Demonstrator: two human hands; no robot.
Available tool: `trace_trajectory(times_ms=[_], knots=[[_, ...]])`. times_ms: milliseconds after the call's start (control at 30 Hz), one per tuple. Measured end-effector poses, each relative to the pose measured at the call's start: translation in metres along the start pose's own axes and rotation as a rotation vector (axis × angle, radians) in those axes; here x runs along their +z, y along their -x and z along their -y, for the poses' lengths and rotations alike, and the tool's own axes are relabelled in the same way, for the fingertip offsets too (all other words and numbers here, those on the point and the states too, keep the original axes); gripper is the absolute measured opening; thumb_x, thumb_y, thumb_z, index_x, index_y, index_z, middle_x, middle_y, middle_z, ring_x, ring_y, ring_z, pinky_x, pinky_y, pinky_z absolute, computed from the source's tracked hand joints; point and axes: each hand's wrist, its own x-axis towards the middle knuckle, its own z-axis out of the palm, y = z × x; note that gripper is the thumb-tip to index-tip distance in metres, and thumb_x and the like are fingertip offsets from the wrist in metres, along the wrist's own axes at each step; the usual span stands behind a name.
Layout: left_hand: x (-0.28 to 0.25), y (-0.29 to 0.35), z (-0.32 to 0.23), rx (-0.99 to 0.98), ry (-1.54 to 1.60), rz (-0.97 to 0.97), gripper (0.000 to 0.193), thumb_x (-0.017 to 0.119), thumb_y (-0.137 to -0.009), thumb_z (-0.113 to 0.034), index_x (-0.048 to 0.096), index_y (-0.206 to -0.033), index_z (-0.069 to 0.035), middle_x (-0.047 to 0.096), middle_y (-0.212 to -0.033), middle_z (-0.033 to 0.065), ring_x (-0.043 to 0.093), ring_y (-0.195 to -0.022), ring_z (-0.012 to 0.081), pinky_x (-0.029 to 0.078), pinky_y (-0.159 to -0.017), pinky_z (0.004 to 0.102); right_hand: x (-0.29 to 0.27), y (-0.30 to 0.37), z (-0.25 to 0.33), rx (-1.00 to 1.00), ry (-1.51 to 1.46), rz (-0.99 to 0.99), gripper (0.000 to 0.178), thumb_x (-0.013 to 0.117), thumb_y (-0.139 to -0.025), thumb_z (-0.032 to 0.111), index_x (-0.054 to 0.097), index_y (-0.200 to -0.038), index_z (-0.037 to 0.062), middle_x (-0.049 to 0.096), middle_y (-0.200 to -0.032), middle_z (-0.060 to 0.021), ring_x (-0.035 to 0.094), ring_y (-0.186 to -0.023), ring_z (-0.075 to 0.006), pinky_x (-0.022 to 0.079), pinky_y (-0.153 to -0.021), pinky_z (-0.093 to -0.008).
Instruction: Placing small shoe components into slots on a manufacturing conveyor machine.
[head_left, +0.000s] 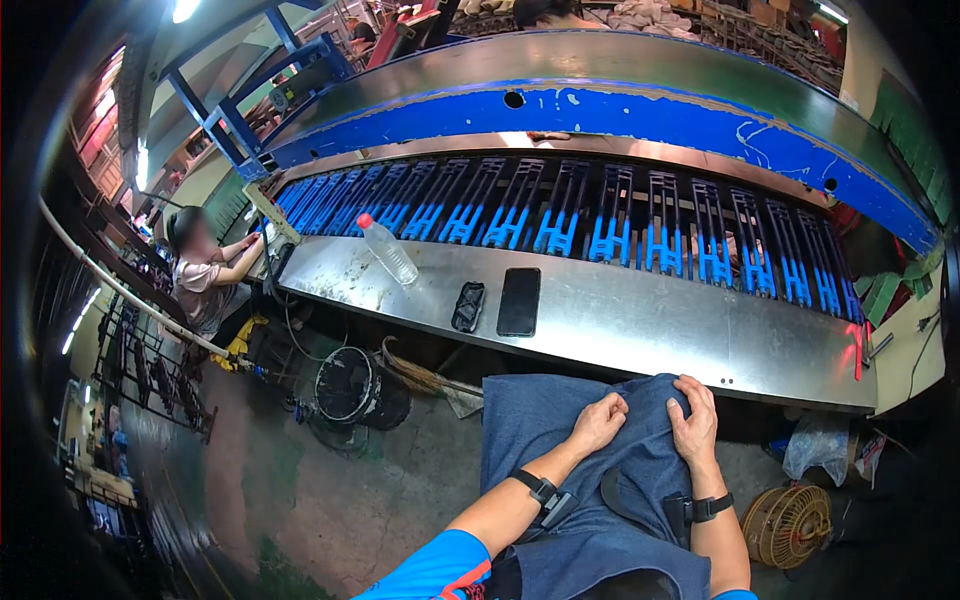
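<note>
Just nearer the wearer than the black smartphone (pixel 519 302), a dark blue denim-like apron (pixel 640 450) lies draped over the lap, and both hands meet on its upper part. The left hand (pixel 600 420) rests on the fabric with its fingers curled inward; whether they pinch a fold cannot be told. The right hand (pixel 694 420), nearer to and to the right of the smartphone, bends its fingers loosely over the apron's far edge, thumb set apart; it does not look clenched, but a light grip cannot be ruled out. The lap seems to bear the cloth's weight, which would explain such slack hands. The smartphone lies flat on the steel table (pixel 640 320), probably so placed to be within reach while clear of the blue-tipped metal rods (pixel 555 240) beyond it. Just left of it lies a small black ridged object (pixel 468 306) whose kind is unclear, and farther left a clear plastic bottle (pixel 390 252) with a red cap, apparently standing on its base, its lean perhaps due to the lens. Well to the smartphone's left, a co-worker (pixel 210 270) reaches toward the machine's end.
</note>
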Motion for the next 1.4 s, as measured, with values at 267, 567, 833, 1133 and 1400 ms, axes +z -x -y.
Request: trace_trajectory(times_ms=[267,567,833,1133,1400], knots=[[0.002,0.000,0.001,-0.018,0.002,0.008,0.015,0.055,-0.087,-0.014,0.059,-0.097,-0.004,0.065,-0.083,0.0117,0.064,-0.076,0.0258,0.051,-0.071,0.0372,0.000,0.002,-0.003,-0.004,0.014,-0.001,0.029,0.065,-0.082,0.010,0.064,-0.110,0.0008,0.062,-0.122,-0.0152,0.054,-0.119,-0.0327,0.042,-0.103,-0.0402],[0.000,0.000,-0.003,-0.014,0.000,0.005,0.014,0.055,-0.087,-0.011,0.059,-0.097,-0.002,0.060,-0.078,0.0060,0.058,-0.070,0.0150,0.048,-0.067,0.0303,0.002,0.000,-0.007,0.011,-0.016,0.008,0.031,0.066,-0.081,0.009,0.064,-0.110,0.0012,0.061,-0.124,-0.0144,0.053,-0.120,-0.0329,0.041,-0.104,-0.0417],[0.000,-0.004,0.003,0.020,-0.011,-0.025,0.014,0.055,-0.087,-0.011,0.060,-0.096,-0.002,0.063,-0.080,0.0066,0.060,-0.071,0.0150,0.050,-0.068,0.0303,0.004,-0.002,-0.008,-0.013,-0.015,-0.009,0.031,0.066,-0.080,0.010,0.065,-0.110,0.0015,0.061,-0.123,-0.0144,0.054,-0.119,-0.0331,0.042,-0.103,-0.0411],[0.016,0.000,0.011,0.001,0.025,-0.039,0.013,0.059,-0.084,-0.013,0.062,-0.094,-0.006,0.068,-0.082,0.0118,0.067,-0.075,0.0259,0.052,-0.070,0.0370,-0.004,0.008,-0.012,-0.002,0.005,-0.016,0.030,0.068,-0.081,0.014,0.066,-0.110,0.0041,0.062,-0.121,-0.0136,0.054,-0.119,-0.0330,0.042,-0.102,-0.0412],[-0.004,-0.005,0.017,0.158,0.093,-0.070,0.011,0.057,-0.084,-0.006,0.062,-0.093,-0.004,0.065,-0.079,0.0082,0.062,-0.073,0.0175,0.051,-0.069,0.0321,0.014,-0.004,-0.008,-0.054,0.004,-0.102,0.029,0.069,-0.079,0.021,0.068,-0.104,0.0069,0.065,-0.113,-0.0125,0.058,-0.112,-0.0326,0.047,-0.096,-0.0430]])
